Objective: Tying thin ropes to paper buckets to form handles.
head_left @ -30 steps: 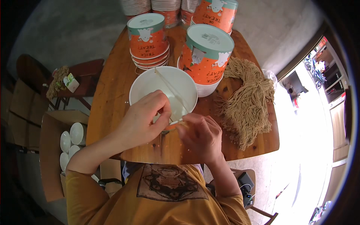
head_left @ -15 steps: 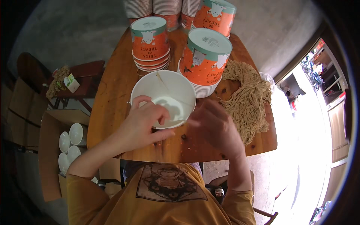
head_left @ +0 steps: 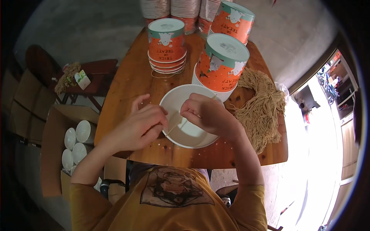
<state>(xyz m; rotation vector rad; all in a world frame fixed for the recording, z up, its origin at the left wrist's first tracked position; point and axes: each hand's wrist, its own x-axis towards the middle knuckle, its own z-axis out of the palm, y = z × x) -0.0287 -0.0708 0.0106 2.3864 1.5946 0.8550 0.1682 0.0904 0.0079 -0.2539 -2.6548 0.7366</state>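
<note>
A paper bucket, white inside, stands mouth up near the front of the wooden table, tilted toward me. My right hand is over its opening, thumb and fingers pinched on a thin tan string. The string slants down from there to the left front rim. At the left rim is my left hand, its fingers bent but apart and one raised; I see nothing held in it. Just beyond the bucket rises a stack of upside-down orange buckets with teal bands and white ghost figures.
A tangled heap of tan string lies at the table's right. A shorter orange bucket stack is at back left, taller wrapped stacks behind it. On the left floor, a cardboard box holds several white buckets. A red bench stands beyond.
My right hand has moved from the bucket's right side to over its mouth. The left thumb has drawn closer to the fingers. The head view has shifted slightly; the string now stretches toward the front rim.
</note>
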